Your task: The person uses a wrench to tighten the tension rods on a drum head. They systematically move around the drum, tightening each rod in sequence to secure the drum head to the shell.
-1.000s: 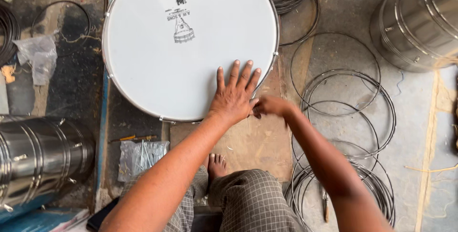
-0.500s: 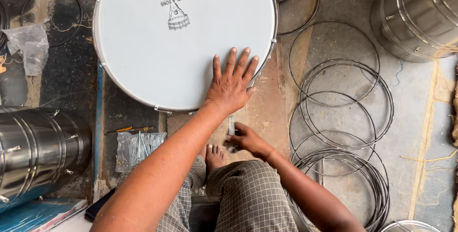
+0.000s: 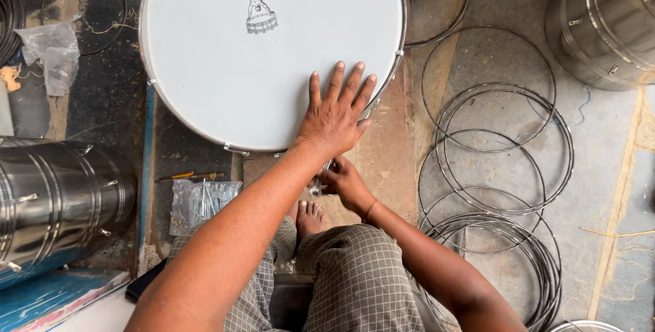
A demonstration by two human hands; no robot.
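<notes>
We see the drum (image 3: 225, 66) lying head-up on the floor at twelve o'clock from the person's knees, its white skin filling the upper middle of the view. The left hand (image 3: 334, 117) lies flat on the skin near the rim at about five o'clock on the drum, fingers spread and straight, gripping nothing. The right hand (image 3: 344, 182) sits just below the rim, at six o'clock from the left hand, its fingers curled around a small metal part (image 3: 317, 185) at the drum's edge; we cannot tell exactly what the part is or how tightly it is held. A bare foot (image 3: 310, 216) shows just under that hand.

At three o'clock from the hands, wire hoops (image 3: 495, 148) lie overlapping on the concrete. A steel shell (image 3: 54, 202) lies on its side at nine o'clock, and another shell (image 3: 607, 25) stands at two o'clock. A clear bag (image 3: 201, 202) of small hardware rests at eight o'clock, beside a screwdriver (image 3: 187, 176).
</notes>
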